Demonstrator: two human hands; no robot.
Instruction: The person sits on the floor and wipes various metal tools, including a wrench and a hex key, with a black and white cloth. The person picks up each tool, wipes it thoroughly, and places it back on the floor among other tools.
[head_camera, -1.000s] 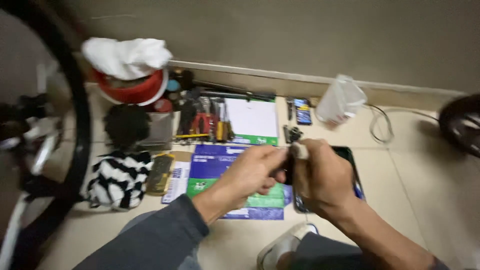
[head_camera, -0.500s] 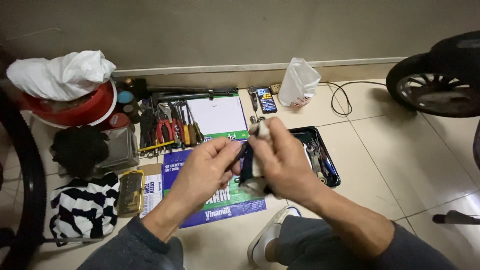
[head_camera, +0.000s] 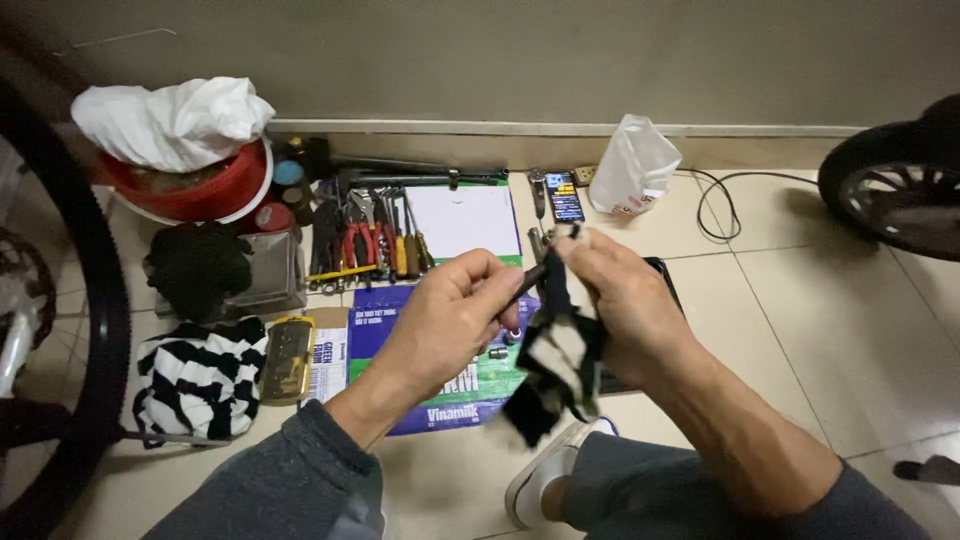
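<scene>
Black-and-white rag (head_camera: 553, 365) hangs from the right hand (head_camera: 620, 300), which pinches its upper end around the tip of a slim dark metal part (head_camera: 527, 280); the cloth seems wrapped there so it can rub the metal. The left hand (head_camera: 452, 315) is clenched on the other end of that part, holding it level and steady just above the blue and green printed sheet (head_camera: 440, 370) on the tiled floor. Beyond the sheet, toward the wall, lie a white pad (head_camera: 462, 220) and a row of pliers and screwdrivers (head_camera: 370, 240), laid within reach. Left of the sheet sit a striped cloth (head_camera: 198, 375) and a red basin (head_camera: 200, 185) holding a white bag. Right of the sheet, a dark tray (head_camera: 668, 285) peeks from behind the right hand.
</scene>
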